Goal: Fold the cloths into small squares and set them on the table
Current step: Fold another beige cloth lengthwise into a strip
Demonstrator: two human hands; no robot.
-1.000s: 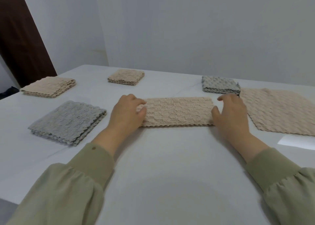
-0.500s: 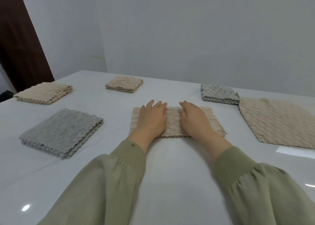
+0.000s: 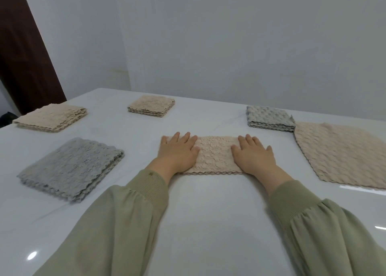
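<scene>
Left hand [image 3: 177, 153] and right hand [image 3: 253, 155] now spread apart from mid-strip, fingers open, flat, pressing beige folded cloth [image 3: 214, 154], bare textured middle between fingertips

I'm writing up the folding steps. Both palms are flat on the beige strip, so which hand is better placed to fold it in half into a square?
Either, marginally the right hand. Both hands lie flat on the beige strip, the left hand on the opposite end; the right end lies beside the unfolded beige cloth.

Left hand [image 3: 179, 151] and right hand [image 3: 253, 153] lie flat, palms down, fingers spread.
</scene>
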